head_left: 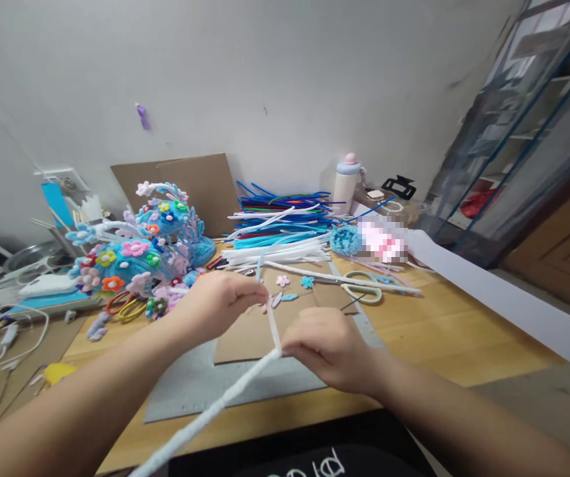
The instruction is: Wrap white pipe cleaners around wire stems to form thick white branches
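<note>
Our left hand (225, 295) and right hand (327, 348) are pinching a long, pale, fuzzy stem (215, 407) above flat brown cardboard (239, 343); one bend is showing, while the tail is running unshaped

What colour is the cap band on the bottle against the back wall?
Pale blue on the bottle, seen in the head view.

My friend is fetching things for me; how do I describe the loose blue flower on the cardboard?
On the desk, find the cardboard lying on the grey mat. Two small flowers sit there side by side. The blue flower is right of the pink flower; the nearby blue leaf is long and narrow.
</note>
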A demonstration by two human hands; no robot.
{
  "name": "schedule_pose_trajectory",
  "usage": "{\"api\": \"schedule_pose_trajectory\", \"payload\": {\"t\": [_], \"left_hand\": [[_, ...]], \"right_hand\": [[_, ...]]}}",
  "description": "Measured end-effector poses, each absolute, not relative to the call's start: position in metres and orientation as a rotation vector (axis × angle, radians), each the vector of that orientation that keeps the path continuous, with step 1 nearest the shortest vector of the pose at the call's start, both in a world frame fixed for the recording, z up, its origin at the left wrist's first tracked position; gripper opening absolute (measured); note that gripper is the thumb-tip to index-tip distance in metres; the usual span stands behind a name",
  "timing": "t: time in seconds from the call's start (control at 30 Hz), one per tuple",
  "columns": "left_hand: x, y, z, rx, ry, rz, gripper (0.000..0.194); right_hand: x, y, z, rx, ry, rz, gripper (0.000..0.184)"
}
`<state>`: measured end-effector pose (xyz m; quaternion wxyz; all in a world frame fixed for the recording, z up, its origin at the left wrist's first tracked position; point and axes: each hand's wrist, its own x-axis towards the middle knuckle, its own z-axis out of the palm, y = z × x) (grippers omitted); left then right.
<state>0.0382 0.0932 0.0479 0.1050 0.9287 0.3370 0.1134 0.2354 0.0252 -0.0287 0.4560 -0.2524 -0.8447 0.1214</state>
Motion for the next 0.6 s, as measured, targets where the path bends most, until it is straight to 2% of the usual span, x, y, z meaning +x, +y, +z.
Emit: {"api": "schedule_pose_trajectory", "payload": {"t": [0.13, 0.27, 0.43, 0.6], "left_hand": [[0.041, 0.092, 0.007, 2.541, 1.079, 0.301, 0.024], [0.052, 0.054, -0.016, 2.715, 1.039, 0.270, 0.022], [0.059, 0.023, 0.005, 3.052, 0.793, 0.302, 0.016], [0.052, 0.045, 0.048, 3.074, 0.801, 0.159, 0.017]], "right_hand": [[0.236, 0.026, -0.023, -0.781, -1.719, 0.590, 0.011], [0.236, 0.035, -0.030, -1.040, -1.576, 0.504, 0.013], [0.235, 0.037, -0.046, -1.099, -1.919, 0.150, 0.015], [0.232, 0.029, -0.050, -0.834, -2.267, -0.093, 0.025]]}}
